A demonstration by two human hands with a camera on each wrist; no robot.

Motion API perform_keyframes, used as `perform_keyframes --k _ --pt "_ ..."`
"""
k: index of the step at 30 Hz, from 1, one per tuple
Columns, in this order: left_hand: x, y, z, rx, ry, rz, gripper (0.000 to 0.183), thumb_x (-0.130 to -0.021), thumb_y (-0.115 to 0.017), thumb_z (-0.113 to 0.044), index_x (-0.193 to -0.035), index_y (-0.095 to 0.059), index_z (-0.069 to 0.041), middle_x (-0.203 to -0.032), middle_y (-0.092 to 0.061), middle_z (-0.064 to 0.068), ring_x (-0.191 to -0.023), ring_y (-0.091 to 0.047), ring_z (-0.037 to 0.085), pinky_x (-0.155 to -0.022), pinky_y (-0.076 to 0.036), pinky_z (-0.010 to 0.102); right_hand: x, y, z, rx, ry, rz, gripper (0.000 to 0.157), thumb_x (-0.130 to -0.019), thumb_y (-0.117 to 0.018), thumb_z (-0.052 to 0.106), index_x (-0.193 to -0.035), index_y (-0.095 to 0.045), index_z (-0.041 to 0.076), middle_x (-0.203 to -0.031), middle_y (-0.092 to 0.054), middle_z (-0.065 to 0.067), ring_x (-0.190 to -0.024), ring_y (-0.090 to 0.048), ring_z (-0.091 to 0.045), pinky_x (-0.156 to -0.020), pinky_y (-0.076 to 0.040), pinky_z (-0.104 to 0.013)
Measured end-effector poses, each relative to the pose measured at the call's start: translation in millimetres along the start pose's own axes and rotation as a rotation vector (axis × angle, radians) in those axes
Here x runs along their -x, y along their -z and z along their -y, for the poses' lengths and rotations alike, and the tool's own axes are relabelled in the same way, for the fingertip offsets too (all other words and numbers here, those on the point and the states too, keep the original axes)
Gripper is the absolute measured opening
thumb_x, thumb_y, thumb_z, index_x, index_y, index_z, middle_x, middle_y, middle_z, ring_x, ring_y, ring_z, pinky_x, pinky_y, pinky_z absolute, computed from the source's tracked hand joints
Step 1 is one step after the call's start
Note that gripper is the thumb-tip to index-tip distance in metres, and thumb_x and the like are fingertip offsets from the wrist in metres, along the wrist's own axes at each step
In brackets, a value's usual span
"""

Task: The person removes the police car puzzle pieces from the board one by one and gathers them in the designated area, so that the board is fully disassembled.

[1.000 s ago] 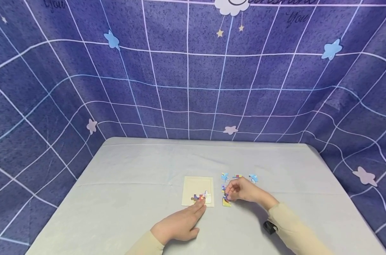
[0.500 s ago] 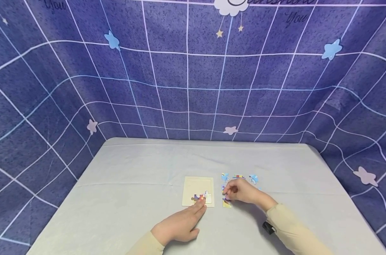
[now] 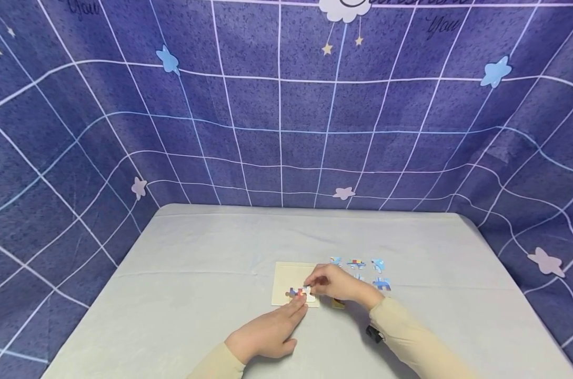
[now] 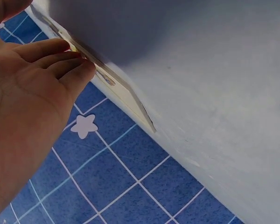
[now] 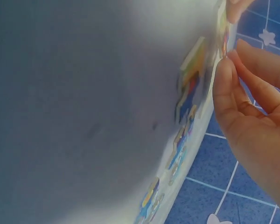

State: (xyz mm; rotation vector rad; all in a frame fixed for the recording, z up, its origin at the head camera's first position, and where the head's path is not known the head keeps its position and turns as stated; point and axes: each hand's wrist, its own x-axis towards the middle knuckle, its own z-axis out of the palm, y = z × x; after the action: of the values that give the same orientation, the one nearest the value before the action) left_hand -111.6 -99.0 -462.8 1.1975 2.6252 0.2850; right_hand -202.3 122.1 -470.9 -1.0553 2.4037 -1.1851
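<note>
A square cream puzzle board (image 3: 281, 279) lies on the table, with joined jigsaw pieces (image 3: 293, 292) along its near edge. My left hand (image 3: 269, 330) rests there with straight fingers, the fingertips on these pieces. Over the board's right side, my right hand (image 3: 335, 282) pinches a small puzzle piece between thumb and fingers; the piece is mostly hidden. In the right wrist view, thumb and fingertips meet right at the board's edge. Just right of the board lies a yellow puzzle piece (image 3: 338, 303), partly covered by the right hand.
Several loose puzzle pieces lie right of the board, among them a blue piece (image 3: 382, 284), a light blue piece (image 3: 378, 264) and a red-and-yellow piece (image 3: 356, 262). A pale cloth covers the table (image 3: 196, 295). A blue star-patterned curtain (image 3: 253, 142) encloses its back and sides.
My right hand has moved left from the loose pieces to the board's right side, with a puzzle piece in its pinch. The left hand has stayed on the board.
</note>
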Motion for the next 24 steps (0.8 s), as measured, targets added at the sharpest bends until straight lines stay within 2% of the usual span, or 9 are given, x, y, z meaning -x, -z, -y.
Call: perform_keyframes --k 5,12,18,24 --pt "-0.2 -0.6 0.2 0.013 0.004 0.005 0.066 -0.089 -0.061 -0.022 -0.144 -0.037 0.006 -0.153 -0.027 0.023 -0.143 -0.027 0.027 -0.113 -0.031 0.036 -0.4 -3.4 -3.7 0.025 0.005 0.006 0.011 -0.086 -0.068 0.001 -0.096 -0.073 0.001 -0.087 -0.064 -0.006 -0.079 -0.057 -0.007 -0.076 -0.053 -0.022" --pt "-0.5 -1.9 0.6 0.013 0.015 0.012 0.066 -0.09 -0.061 -0.023 -0.145 -0.036 0.005 -0.154 -0.026 0.021 -0.143 -0.026 0.026 -0.113 -0.03 0.036 0.2 -3.1 -5.6 0.025 0.001 0.01 0.019 -0.086 -0.067 0.0 -0.106 -0.07 -0.002 -0.088 -0.062 -0.004 -0.079 -0.056 -0.008 -0.075 -0.053 -0.022" --pt "-0.1 -0.7 0.0 0.013 0.008 0.009 0.065 -0.089 -0.061 -0.022 -0.144 -0.038 0.006 -0.153 -0.028 0.022 -0.142 -0.027 0.027 -0.113 -0.03 0.035 0.1 -4.6 -5.6 0.03 -0.019 0.005 0.017 -0.085 -0.068 0.0 -0.103 -0.07 -0.002 -0.086 -0.062 -0.005 -0.077 -0.056 -0.005 -0.072 -0.052 -0.02" --pt "-0.5 -0.6 -0.9 0.006 0.002 0.009 0.066 -0.089 -0.061 -0.022 -0.144 -0.037 0.006 -0.154 -0.027 0.021 -0.143 -0.026 0.027 -0.113 -0.03 0.036 -1.1 -7.5 -4.8 0.039 -0.035 -0.01 0.02 -0.08 -0.071 -0.003 -0.1 -0.07 -0.001 -0.087 -0.062 -0.007 -0.075 -0.055 -0.007 -0.068 -0.052 -0.02"
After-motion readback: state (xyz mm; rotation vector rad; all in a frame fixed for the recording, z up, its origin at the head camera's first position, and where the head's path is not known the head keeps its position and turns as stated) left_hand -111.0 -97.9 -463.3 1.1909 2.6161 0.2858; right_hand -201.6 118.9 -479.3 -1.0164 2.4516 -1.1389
